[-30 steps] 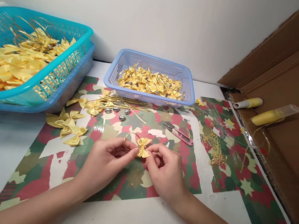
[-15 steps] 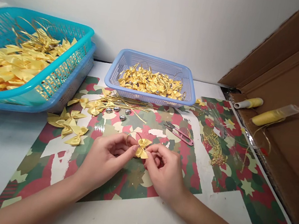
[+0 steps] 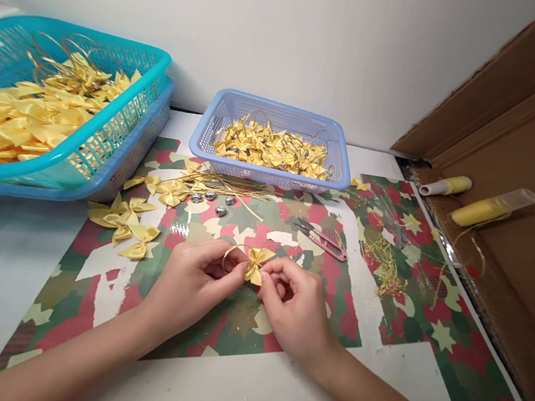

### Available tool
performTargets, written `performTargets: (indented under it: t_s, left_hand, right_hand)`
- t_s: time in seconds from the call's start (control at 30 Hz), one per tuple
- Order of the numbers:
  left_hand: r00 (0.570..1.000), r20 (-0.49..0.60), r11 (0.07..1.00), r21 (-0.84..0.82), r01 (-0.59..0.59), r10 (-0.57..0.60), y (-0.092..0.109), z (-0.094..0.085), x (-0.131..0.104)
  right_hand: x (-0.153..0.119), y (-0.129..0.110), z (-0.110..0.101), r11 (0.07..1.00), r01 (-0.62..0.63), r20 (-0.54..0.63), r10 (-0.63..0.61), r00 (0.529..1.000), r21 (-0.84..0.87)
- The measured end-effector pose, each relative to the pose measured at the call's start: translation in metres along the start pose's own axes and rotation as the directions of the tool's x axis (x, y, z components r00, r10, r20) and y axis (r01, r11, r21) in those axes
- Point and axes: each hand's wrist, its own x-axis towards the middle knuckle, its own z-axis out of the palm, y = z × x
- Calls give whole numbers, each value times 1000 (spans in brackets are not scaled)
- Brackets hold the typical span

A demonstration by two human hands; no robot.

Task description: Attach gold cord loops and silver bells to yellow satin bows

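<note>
Left hand (image 3: 200, 277) and right hand (image 3: 297, 305) pinch the yellow bow (image 3: 254, 267) from either side, at our dial's centre! A gold wire loop (image 3: 225, 256) curls off toward ten. We spot silver bells (image 3: 220, 210) at eleven, pink snips (image 3: 329, 244) at two, the periwinkle basket (image 3: 271, 175) at twelve, the turquoise basket (image 3: 107, 126) out at ten.

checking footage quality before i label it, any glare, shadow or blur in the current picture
Head view: small glare patch on the mat, below and left of the bells; head view: soft shadow on the wall beside the teal basket; head view: dark upper-right corner over the cardboard; head view: held bow fairly clear, no strong motion blur.
</note>
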Motion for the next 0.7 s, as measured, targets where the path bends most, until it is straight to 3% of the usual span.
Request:
performTargets:
  t_s: [0.33,0.7]
  left_hand:
    - [1000,-24,999,40,-18,19,3,2,-1]
    - [992,-93,986,153,-68,82,4,5,-3]
  right_hand:
    - [-5,0,6,989,-98,11,97,995,112]
    - [-7,-2,11,982,-119,-32,125,992,150]
